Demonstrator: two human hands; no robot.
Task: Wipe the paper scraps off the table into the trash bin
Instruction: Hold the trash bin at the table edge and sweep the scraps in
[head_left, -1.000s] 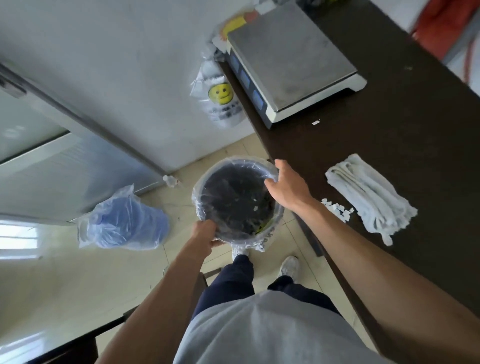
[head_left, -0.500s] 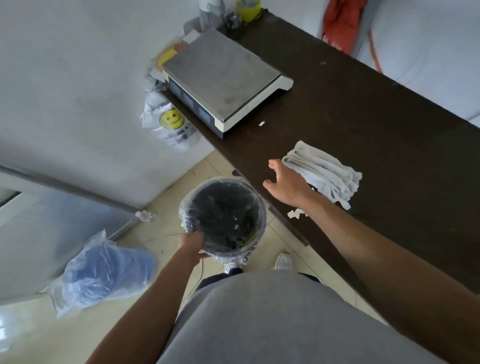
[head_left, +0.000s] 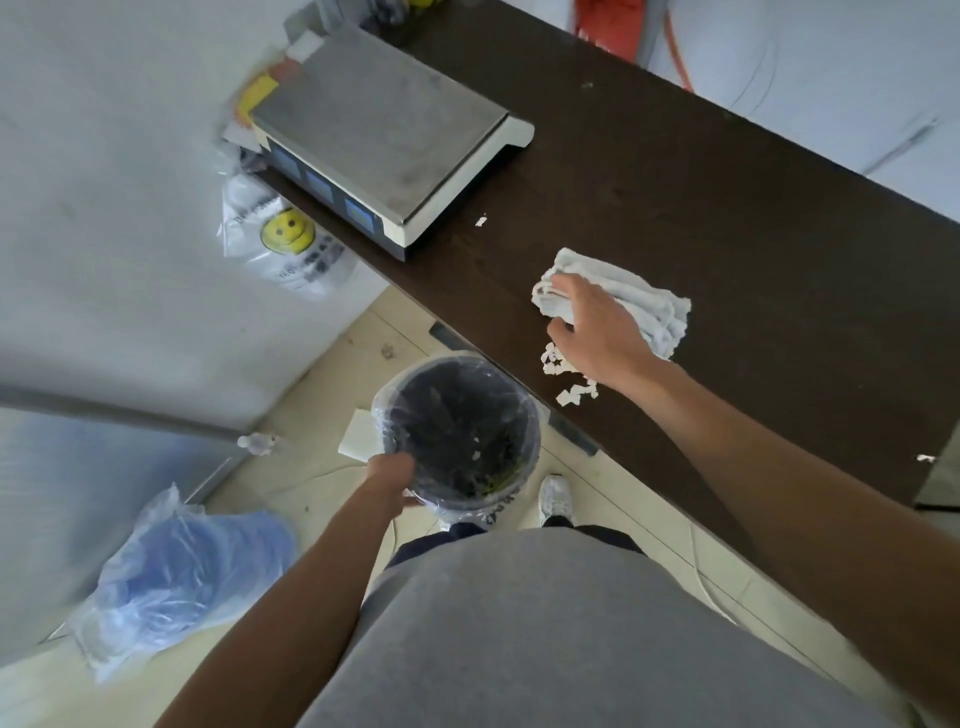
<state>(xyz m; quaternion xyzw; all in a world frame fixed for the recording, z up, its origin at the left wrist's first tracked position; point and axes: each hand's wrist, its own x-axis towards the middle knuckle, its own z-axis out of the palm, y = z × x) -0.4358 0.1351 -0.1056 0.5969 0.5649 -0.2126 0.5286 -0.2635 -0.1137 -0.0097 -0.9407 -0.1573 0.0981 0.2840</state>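
Near the bench (head_left: 727, 208) edge, most scraps (head_left: 566, 387) wait unswept; my right grip (head_left: 597, 332) grasps the cloth (head_left: 654, 306), my left grip (head_left: 389, 470) holds the bin (head_left: 535, 441) below. Few are in it yet.

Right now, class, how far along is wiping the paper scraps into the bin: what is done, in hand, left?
Done: the left hand holds the trash bin below the table edge; a few white flecks lie inside. In hand: the right hand grips the cloth. Left: the scrap pile beside it, one scrap by the scale and another far right are unswept.
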